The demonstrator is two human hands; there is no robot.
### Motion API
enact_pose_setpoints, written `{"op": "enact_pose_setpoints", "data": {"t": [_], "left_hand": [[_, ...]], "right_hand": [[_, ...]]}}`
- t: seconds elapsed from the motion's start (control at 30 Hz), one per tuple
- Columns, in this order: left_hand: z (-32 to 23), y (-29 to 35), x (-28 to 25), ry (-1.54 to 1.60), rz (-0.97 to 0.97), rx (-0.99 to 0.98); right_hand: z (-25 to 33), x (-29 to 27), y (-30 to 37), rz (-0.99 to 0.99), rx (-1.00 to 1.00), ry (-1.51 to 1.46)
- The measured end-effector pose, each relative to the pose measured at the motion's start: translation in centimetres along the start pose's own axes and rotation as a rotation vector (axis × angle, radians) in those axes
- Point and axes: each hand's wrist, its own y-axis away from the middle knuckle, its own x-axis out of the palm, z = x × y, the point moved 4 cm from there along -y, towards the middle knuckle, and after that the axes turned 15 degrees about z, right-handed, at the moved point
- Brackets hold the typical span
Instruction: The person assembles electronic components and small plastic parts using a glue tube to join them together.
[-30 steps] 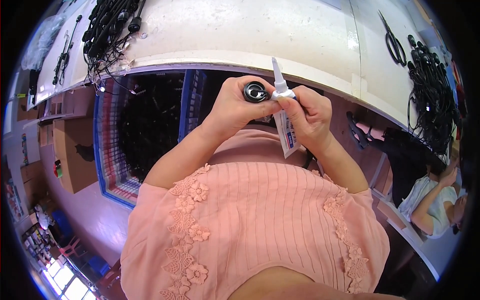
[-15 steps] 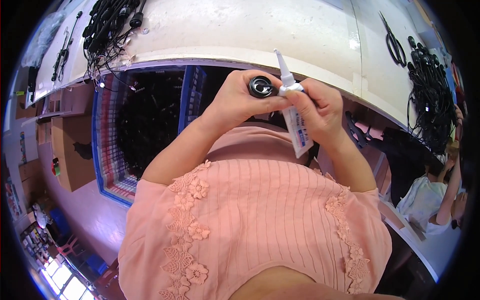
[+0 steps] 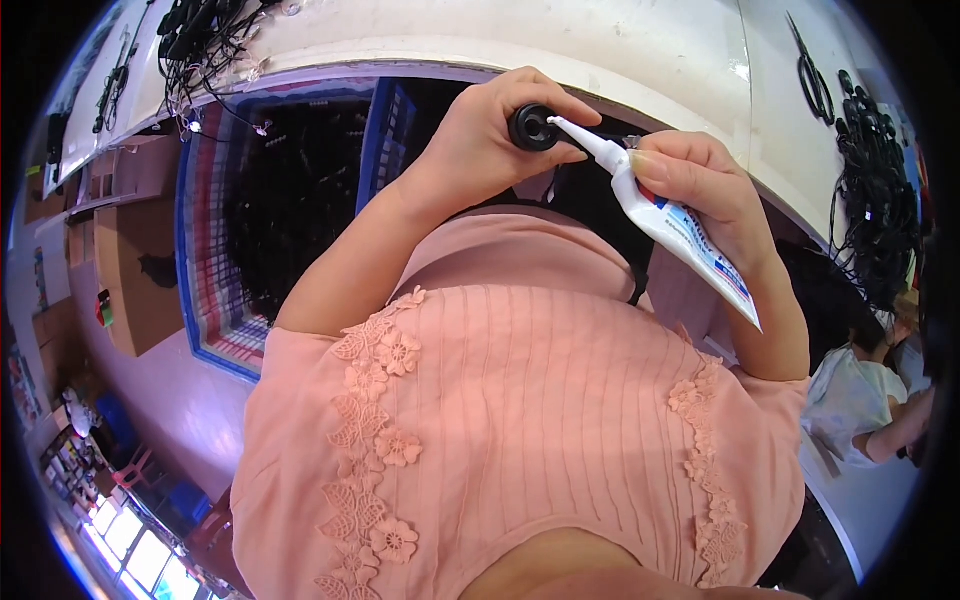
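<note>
My left hand (image 3: 476, 132) is closed round a small black cylindrical part (image 3: 521, 130) with a ring-shaped end and a hole in its middle; the rest of the part is hidden by the fingers. In my right hand (image 3: 708, 182) is a white glue tube (image 3: 692, 242) with blue print, pinched near its shoulder and slanting down to the right. Its long tapered nozzle points left, with the tip at the black part's ring-shaped end. Whether the tip touches the part, I cannot tell.
A white table edge (image 3: 420, 68) runs just beyond my hands. Bundles of black cables lie on it at left (image 3: 205, 40) and right (image 3: 872, 180), with black scissors (image 3: 810, 75). Below stands a blue-rimmed crate (image 3: 185, 290) of black items. Another person (image 3: 860, 395) is at far right.
The glue tube has swung from nearly upright to pointing left, its nozzle now at the black part. My right hand has moved right; the whole view has shifted somewhat.
</note>
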Motion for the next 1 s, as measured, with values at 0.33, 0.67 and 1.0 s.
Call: {"op": "enact_pose_setpoints", "data": {"t": [0.33,0.67,1.0], "left_hand": [[-0.2,0.3,0.4,-0.022,-0.024,0.008],[-0.1,0.1,0.7,-0.093,-0.051,-0.030],[0.0,-0.3,0.5,-0.107,-0.049,-0.026]], "right_hand": [[-0.3,0.6,-0.5,0.012,0.053,0.112],[1.1,1.6,-0.8,0.011,0.149,0.583],[1.3,-0.1,-1.5,0.033,0.164,0.420]]}}
